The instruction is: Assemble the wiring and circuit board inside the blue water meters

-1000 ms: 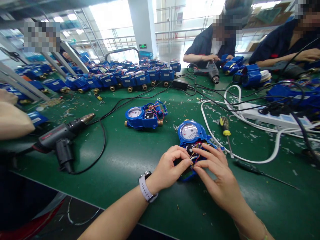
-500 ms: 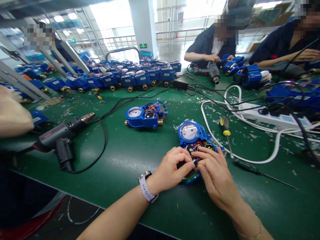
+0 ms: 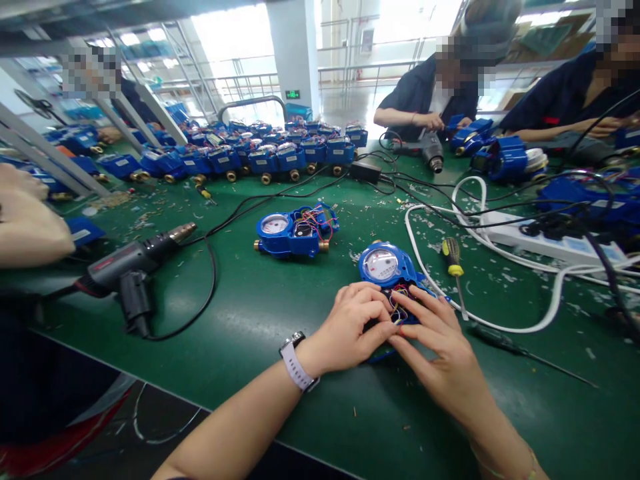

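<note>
A blue water meter (image 3: 383, 261) lies on the green bench with its round dial facing up and its wiring compartment open. Over that compartment, my left hand (image 3: 357, 323) is closed, fingers curled and thumb against the meter's near part. From the other side my right hand (image 3: 437, 337) grips the meter, its fingers bent over the edge and its thumb close to my left thumb. Thin coloured wires (image 3: 399, 308) show between the hands; the fingertips partly hide them. A second open water meter (image 3: 293, 230), wires exposed, sits farther back to the left.
A heat gun (image 3: 135, 263) lies at left near another person's arm (image 3: 30, 217). To the right are a yellow-black screwdriver (image 3: 453, 260), a long thin dark tool (image 3: 525, 350), a white cable (image 3: 543, 313) and a power strip (image 3: 555, 240). Several meters (image 3: 265, 160) line the back; co-workers sit opposite.
My right hand has shifted slightly inward and its fingers cover more of the compartment's near end. My left hand stays on the meter. The whole view has shifted slightly.
</note>
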`<state>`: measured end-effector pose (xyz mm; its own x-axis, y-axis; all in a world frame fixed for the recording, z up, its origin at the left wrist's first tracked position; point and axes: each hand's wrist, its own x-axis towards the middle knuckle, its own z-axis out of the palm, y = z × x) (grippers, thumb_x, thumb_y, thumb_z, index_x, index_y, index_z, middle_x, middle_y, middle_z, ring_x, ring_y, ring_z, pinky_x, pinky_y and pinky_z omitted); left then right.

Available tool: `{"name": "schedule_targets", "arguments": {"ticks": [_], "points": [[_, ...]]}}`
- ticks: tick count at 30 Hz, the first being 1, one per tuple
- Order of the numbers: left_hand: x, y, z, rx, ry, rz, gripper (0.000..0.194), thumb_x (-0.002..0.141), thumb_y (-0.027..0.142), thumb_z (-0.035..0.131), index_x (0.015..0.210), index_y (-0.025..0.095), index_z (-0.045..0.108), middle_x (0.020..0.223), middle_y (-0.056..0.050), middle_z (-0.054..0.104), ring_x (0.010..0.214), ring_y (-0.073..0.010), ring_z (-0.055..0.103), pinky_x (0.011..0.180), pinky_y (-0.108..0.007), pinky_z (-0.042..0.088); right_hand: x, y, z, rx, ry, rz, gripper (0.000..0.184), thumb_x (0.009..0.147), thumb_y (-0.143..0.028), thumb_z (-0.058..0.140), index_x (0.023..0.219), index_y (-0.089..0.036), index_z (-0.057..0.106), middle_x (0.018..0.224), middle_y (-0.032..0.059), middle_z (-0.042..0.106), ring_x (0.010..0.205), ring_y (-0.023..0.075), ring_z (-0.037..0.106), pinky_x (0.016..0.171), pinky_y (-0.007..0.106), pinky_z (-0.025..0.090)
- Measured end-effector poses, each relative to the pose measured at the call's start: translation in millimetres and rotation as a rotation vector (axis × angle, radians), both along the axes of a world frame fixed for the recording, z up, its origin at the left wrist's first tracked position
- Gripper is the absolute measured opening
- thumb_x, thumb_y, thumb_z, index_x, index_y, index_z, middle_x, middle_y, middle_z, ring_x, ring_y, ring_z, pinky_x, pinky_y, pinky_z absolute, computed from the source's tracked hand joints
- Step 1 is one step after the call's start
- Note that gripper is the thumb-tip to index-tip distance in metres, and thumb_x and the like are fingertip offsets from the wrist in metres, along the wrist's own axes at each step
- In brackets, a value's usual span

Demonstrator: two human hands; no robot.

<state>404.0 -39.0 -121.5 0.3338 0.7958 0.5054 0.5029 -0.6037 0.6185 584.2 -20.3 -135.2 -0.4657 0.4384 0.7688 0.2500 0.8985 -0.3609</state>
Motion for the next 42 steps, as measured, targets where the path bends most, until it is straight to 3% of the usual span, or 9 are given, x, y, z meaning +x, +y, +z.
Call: {"name": "schedule_targets", "arguments": {"ticks": [3, 7, 11, 16, 28, 34, 42], "points": [[1, 7, 11.6, 0.003, 0.035, -0.045, 0.020, 0.094, 0.026, 0.048, 0.079, 0.014, 0.053, 0.100, -0.003, 0.060, 0.107, -0.0161, 0.049, 0.096, -0.033, 0.032, -1, 0, 0.6, -0.007, 0.006, -0.025, 0.023, 0.099, -0.020, 0.047, 0.083, -0.016, 0.064, 0.125, 0.0083, 0.046, 0.120, 0.0386, 0.032, 0.098, 0.062, 0.014], [1, 11, 20.6, -0.054, -0.189, -0.129, 0.021, 0.094, 0.021, 0.046, 0.076, 0.011, 0.052, 0.089, -0.006, 0.057, 0.088, -0.0123, 0.052, 0.085, -0.027, 0.041, 2, 0, 2.9, -0.022, 0.037, -0.110, 0.032, 0.101, -0.028, 0.049, 0.076, -0.016, 0.065, 0.127, 0.0088, 0.043, 0.123, 0.0410, 0.024, 0.096, 0.066, 0.013], [-3, 11, 12.5, -0.139, -0.179, -0.141, 0.009, 0.089, 0.018, 0.052, 0.087, 0.011, 0.058, 0.091, -0.006, 0.060, 0.088, -0.0122, 0.054, 0.084, -0.025, 0.042, 4, 0, 4.9, -0.047, 0.055, -0.143, 0.038, 0.104, -0.034, 0.051, 0.073, -0.016, 0.064, 0.129, 0.0092, 0.042, 0.124, 0.0410, 0.022, 0.096, 0.066, 0.013], [-5, 10, 1.5, -0.086, -0.068, -0.190, 0.007, 0.081, 0.012, 0.061, 0.087, 0.011, 0.061, 0.090, -0.004, 0.061, 0.088, -0.0126, 0.053, 0.086, -0.026, 0.040, 2, 0, 5.4, -0.041, 0.059, -0.140, 0.036, 0.102, -0.031, 0.050, 0.071, -0.016, 0.060, 0.127, 0.0101, 0.043, 0.123, 0.0413, 0.024, 0.095, 0.064, 0.014], [4, 10, -9.0, -0.135, -0.194, -0.045, 0.019, 0.076, 0.031, 0.073, 0.075, 0.014, 0.065, 0.083, -0.001, 0.060, 0.083, -0.0119, 0.053, 0.079, -0.027, 0.039, 5, 0, 1.1, -0.118, 0.089, -0.067, 0.030, 0.105, -0.026, 0.050, 0.080, -0.015, 0.063, 0.130, 0.0095, 0.041, 0.125, 0.0347, 0.025, 0.103, 0.050, 0.018], [6, 8, -9.8, -0.148, -0.216, 0.006, 0.016, 0.076, 0.028, 0.072, 0.074, 0.013, 0.067, 0.081, -0.002, 0.059, 0.082, -0.0128, 0.052, 0.078, -0.027, 0.039, 11, 3, 5.6, -0.171, 0.078, 0.044, 0.021, 0.101, -0.019, 0.049, 0.089, -0.014, 0.066, 0.132, 0.0110, 0.039, 0.126, 0.0344, 0.023, 0.103, 0.048, 0.017], [13, 4, -11.4, -0.123, -0.189, 0.027, 0.009, 0.074, 0.020, 0.067, 0.072, 0.013, 0.062, 0.082, -0.002, 0.058, 0.082, -0.0144, 0.050, 0.080, -0.030, 0.036, 11, 2, 8.8, -0.178, 0.063, 0.027, 0.021, 0.099, -0.022, 0.051, 0.083, -0.016, 0.063, 0.130, 0.0091, 0.040, 0.126, 0.0339, 0.024, 0.102, 0.048, 0.017]]}}
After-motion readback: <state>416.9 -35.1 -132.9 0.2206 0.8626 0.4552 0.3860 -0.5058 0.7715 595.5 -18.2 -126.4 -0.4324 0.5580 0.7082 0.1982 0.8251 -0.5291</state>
